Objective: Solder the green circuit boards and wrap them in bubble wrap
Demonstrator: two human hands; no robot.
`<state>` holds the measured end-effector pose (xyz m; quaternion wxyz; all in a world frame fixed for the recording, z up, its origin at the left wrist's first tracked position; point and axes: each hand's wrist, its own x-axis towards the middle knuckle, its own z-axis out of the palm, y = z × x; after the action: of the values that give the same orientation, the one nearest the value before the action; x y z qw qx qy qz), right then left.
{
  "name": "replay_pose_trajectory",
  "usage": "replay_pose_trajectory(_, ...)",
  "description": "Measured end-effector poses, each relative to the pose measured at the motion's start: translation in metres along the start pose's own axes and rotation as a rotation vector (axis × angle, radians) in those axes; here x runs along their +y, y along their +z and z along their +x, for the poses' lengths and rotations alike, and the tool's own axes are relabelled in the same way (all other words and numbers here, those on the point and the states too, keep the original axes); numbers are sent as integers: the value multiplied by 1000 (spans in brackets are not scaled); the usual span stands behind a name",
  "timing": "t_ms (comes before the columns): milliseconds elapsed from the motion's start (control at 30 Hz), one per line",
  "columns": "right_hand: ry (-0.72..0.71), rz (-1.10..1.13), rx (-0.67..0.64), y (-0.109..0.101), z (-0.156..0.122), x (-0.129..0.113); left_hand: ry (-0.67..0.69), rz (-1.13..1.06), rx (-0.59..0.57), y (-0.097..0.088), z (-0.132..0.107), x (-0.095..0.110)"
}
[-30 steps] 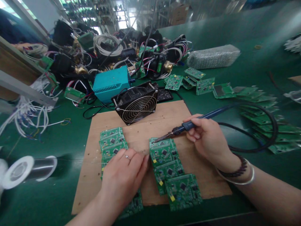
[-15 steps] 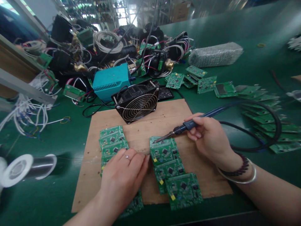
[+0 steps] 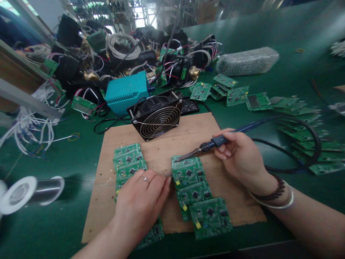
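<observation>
My right hand (image 3: pixel 239 158) grips a blue-handled soldering iron (image 3: pixel 215 142); its tip rests on the far left corner of the topmost green circuit board (image 3: pixel 187 171) in a row of three overlapping boards on a brown board mat (image 3: pixel 161 151). My left hand (image 3: pixel 140 203), ring on one finger, lies closed on the mat between that row and a second row of green boards (image 3: pixel 128 160), fingertips pinched near a thin solder wire that runs left to a spool (image 3: pixel 29 190).
A black wire-guard fan (image 3: pixel 157 117) stands at the mat's far edge, a teal soldering station (image 3: pixel 126 91) behind it. Tangled cables and parts pile up at the back. More green boards (image 3: pixel 299 122) lie scattered right, inside the iron's black cord loop. A bubble-wrapped bundle (image 3: pixel 246 61) lies beyond.
Almost nothing has moved: the iron's tip stays on the top board's corner and my left hand holds its place. The view has shifted slightly.
</observation>
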<state>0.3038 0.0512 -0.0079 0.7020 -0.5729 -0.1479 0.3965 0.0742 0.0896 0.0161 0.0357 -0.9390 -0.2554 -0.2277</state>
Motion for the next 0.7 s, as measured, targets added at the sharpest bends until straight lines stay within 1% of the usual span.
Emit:
replay_pose_trajectory(100,-16,6,1,-2,1,1,-2,0,3,0,0,0)
replay_pose_trajectory(333,19,-32,-6,1,0,2,-5,-8,-2,1,-1,1)
replay_pose_trajectory(567,-8,7,65,1,1,-1,-1,3,3,0,-1,1)
replay_pose_trajectory(700,26,9,44,2,0,-2,-7,5,1,-1,0,1)
